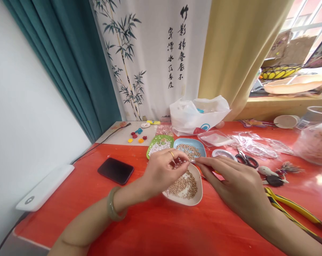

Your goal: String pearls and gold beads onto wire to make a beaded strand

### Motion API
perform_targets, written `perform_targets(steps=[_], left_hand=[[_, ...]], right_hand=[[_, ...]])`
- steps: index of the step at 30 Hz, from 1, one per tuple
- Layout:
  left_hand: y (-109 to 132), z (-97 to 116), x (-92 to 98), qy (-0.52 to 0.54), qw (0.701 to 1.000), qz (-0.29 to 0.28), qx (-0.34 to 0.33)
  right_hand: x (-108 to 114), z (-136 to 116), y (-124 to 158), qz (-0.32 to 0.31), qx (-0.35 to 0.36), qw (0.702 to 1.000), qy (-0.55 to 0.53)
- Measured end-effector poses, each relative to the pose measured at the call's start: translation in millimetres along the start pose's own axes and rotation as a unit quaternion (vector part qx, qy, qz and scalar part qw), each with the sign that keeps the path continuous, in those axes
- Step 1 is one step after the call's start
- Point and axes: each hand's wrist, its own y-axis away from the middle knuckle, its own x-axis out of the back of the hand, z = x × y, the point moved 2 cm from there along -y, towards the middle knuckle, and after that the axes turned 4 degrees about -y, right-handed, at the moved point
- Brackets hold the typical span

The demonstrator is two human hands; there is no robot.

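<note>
My left hand [163, 170] hovers over a white dish [197, 199] of small gold beads, fingers pinched together on something tiny. It wears a ring and a jade bangle on the wrist. My right hand [235, 185] comes in from the right, fingertips pinched and meeting the left fingertips above the dish. What sits between the fingertips is too small to name. Behind the hands stand a blue dish [200, 144] of gold beads and a green dish [151, 151] of white beads.
On the red table [155, 227] lie a black phone [115, 170], scissors [246, 160], yellow-handled pliers [294, 209], clear packets [254, 145] and a white plastic bag [195, 113]. A white board [121, 137] with coloured pieces sits at the back left. A white device [43, 192] lies along the left edge.
</note>
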Motion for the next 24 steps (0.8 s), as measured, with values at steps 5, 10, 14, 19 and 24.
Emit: perform_targets(steps=[5,10,14,19,24], left_hand=[[0.3,0.6,-0.5,-0.019,1.000,0.002,-0.004],[0.2,0.3,-1.2,-0.023,1.000,0.000,0.001],[0.5,-0.8,-1.7,-0.020,1.000,0.004,0.000],[1.3,-3.1,-2.5,-0.015,1.000,0.009,-0.013],[0.7,-1.5,-1.9,-0.025,0.999,0.020,-0.044]], right_hand=[[-0.2,-0.5,0.3,-0.003,0.011,1.000,0.000],[0.0,-0.3,0.5,-0.002,0.012,1.000,0.002],[-0.7,0.3,0.7,-0.002,0.009,1.000,0.004],[-1.2,0.4,-0.2,-0.001,0.014,1.000,0.004],[-1.0,0.6,0.0,-0.003,0.030,0.999,0.011]])
